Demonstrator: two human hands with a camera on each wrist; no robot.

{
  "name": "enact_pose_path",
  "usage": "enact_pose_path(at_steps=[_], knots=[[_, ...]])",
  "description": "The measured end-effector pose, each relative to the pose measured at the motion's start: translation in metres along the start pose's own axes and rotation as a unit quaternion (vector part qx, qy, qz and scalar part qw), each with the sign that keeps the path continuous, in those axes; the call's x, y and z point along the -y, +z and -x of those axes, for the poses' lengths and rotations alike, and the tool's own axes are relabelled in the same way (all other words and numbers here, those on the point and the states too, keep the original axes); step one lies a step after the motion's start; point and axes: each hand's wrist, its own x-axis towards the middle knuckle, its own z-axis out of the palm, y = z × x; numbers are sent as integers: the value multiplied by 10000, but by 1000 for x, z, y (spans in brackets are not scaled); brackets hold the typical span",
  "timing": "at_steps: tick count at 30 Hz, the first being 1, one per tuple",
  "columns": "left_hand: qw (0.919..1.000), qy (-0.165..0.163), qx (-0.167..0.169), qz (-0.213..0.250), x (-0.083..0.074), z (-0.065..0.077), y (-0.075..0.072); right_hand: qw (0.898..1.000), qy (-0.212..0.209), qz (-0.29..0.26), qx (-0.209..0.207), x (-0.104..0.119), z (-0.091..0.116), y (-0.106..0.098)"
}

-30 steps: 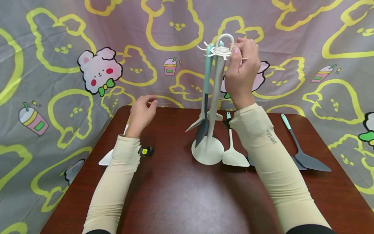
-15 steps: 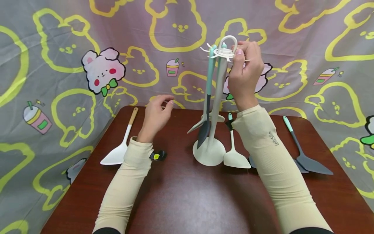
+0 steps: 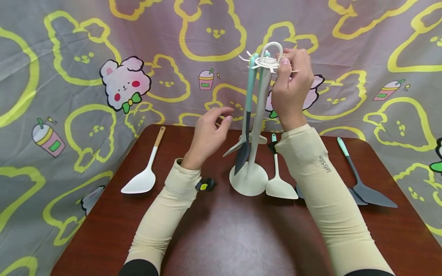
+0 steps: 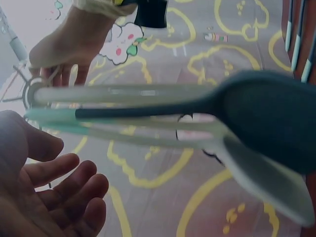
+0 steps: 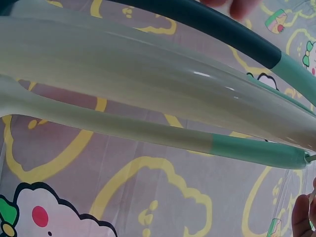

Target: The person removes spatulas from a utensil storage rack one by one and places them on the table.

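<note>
My right hand (image 3: 293,86) pinches the hooked top of an off-white utensil stand (image 3: 249,184), whose pole rises from a round base. Utensils with mint handles hang from its hooks. One has a dark, broad rounded head (image 4: 269,116); another, with a pale head (image 4: 271,182), hangs close behind it. My left hand (image 3: 211,132) is in the air just left of the hanging utensils, fingers loosely bent and holding nothing. In the left wrist view that hand (image 4: 59,190) lies beside the mint handle ends.
A white spatula with a wooden handle (image 3: 143,180) lies on the brown table (image 3: 235,237) at the left. Right of the base lies a cream spatula (image 3: 280,188). Farther right, a dark grey spatula (image 3: 371,195) overlaps another dark utensil, partly behind my right forearm. A patterned curtain (image 3: 165,34) hangs behind.
My left hand has moved right, from over the white spatula to beside the stand, uncovering that spatula. My right hand keeps its hold on the stand's top.
</note>
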Motion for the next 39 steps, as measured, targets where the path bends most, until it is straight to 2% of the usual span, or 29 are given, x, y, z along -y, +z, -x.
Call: enact_pose_path(at_steps=[5, 12, 28, 39], knots=[[9998, 72, 67, 184, -10, -2, 14, 10000, -48, -49, -32, -2, 0, 0], [9992, 100, -85, 375, -14, -4, 27, 9999, -134, -31, 24, -3, 0, -1], [9988, 267, -72, 411, -21, -11, 39, 9998, -129, 100, 105, -3, 0, -2], [9992, 209, -87, 343, -21, -8, 41, 9997, -241, 16, 95, -4, -1, -1]])
